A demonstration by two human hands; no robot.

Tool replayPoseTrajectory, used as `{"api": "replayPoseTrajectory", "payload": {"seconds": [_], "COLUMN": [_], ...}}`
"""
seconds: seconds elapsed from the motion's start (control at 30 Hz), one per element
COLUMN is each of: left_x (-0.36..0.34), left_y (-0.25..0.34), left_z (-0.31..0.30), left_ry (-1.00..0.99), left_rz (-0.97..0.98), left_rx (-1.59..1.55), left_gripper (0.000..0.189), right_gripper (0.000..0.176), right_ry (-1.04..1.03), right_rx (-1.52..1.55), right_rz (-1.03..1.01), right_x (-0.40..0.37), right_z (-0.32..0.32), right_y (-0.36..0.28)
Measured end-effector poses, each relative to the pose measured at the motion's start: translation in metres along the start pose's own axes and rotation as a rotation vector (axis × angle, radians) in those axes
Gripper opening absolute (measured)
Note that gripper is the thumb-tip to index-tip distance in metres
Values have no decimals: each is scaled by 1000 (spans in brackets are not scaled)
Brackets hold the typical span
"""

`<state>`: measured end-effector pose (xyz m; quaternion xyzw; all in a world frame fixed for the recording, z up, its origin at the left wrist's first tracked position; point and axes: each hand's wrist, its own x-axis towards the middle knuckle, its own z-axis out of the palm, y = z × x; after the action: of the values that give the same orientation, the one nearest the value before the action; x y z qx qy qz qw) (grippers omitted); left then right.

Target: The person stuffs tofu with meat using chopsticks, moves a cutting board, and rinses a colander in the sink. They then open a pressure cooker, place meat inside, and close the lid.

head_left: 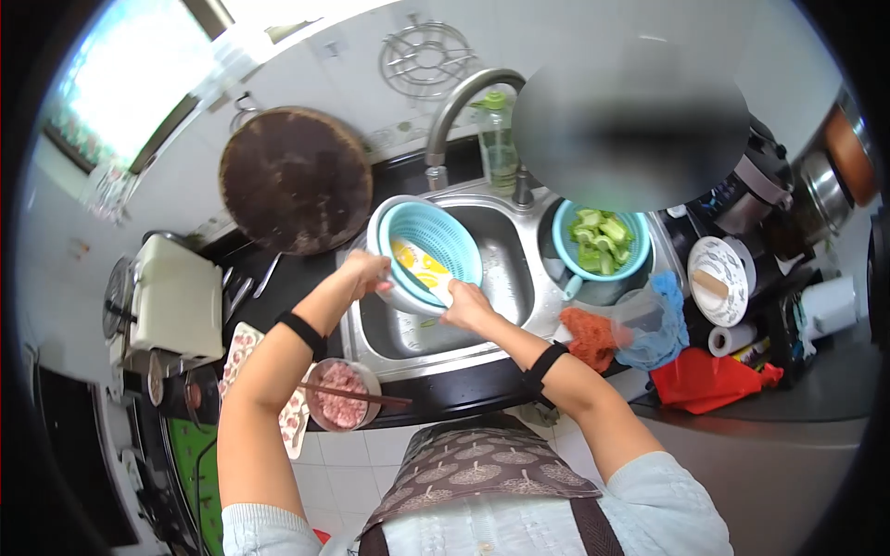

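My left hand (367,273) is closed on the left rim of a pale basin (389,289), tilted over the left sink bowl (508,269). A light-blue colander (436,236) is nested inside the basin. My right hand (468,308) is closed at the front right rim, around the end of a flat yellow-and-white patterned piece (422,267) shaped like a knife blade. That piece slants across the colander; its gripped end is hidden by my fingers. In the right sink bowl, a second blue colander (567,232) holds cut green vegetables (601,243).
A bowl of minced meat (341,394) with chopsticks (385,400) across it sits at the front counter edge, beside a patterned tray (295,422). The faucet (454,111) arches behind the sink. Cloths (591,338) and a patterned bowl (716,278) stand right; a round board (295,181) leans back left.
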<state>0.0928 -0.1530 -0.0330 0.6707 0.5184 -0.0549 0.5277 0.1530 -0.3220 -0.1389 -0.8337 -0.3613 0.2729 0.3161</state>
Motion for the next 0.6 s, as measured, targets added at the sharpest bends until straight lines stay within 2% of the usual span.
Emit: {"api": "replayPoseTrajectory", "payload": {"seconds": [0.07,0.13,0.2,0.23,0.3,0.33,0.4,0.43,0.5,0.6], "left_x": [-12,-25,-42,-46,-54,-59,-71,-75,-77,-70], "left_y": [17,37,54,59,69,73,81,83,85,81], "left_z": [-12,-17,-20,-20,-17,-14,-8,-5,-2,-2], "left_ry": [32,63,66,80,181,189,249,254,218,175], "left_rz": [132,195,290,286,403,400,431,423,384,400], "left_rx": [96,159,322,319,649,650,902,899,901,937], "left_gripper": [22,21,30,30,33,33,34,34,18,16], "right_gripper": [46,42,38,35,34,34,33,34,30,32], "right_ry": [5,56,-88,-88,-76,-57,-92,-80,-80,-75], "right_rx": [146,156,504,602,670,735,776,808,833,848], "right_rz": [-3,-70,37,12,-3,-8,0,-22,-40,-31], "right_x": [-8,-12,-18,-14,-15,-16,-21,-23,-25,-27], "right_z": [-5,-2,-7,2,7,9,5,6,9,12], "right_y": [-15,-26,-46,-47,-56,-59,-68,-69,-71,-69]}}
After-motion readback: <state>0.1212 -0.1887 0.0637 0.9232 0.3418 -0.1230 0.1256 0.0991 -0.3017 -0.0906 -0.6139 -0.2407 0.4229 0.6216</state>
